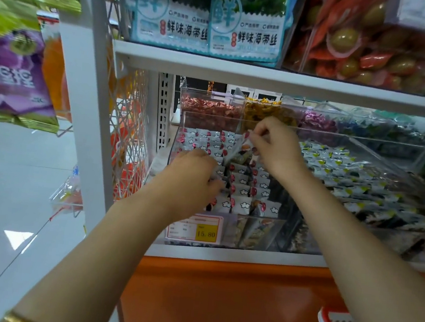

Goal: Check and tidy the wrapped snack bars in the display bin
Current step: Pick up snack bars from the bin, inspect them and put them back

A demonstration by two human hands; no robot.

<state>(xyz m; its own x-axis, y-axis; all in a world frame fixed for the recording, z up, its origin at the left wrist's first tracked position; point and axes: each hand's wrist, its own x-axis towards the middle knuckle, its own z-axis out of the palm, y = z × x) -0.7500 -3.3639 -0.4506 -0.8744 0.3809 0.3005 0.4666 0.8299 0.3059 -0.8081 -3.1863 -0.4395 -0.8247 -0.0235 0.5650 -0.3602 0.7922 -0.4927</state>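
One wide-angle camera, worn on the head, faces forward and slightly downward into a shop shelf [266, 74]. Range is close: the clear display bin [272, 231] occupies the frame centre. The left part of the view takes in the floor [9, 180].

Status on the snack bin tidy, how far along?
Done: rear rows of bars stand in neat lines in the bin. In hand: the right hand pinches one wrapped bar lifted above the rows; the left hand is down in the bin's left side, its grip hidden. Left: front bars look skewed, and the lifted one probably needs reseating.
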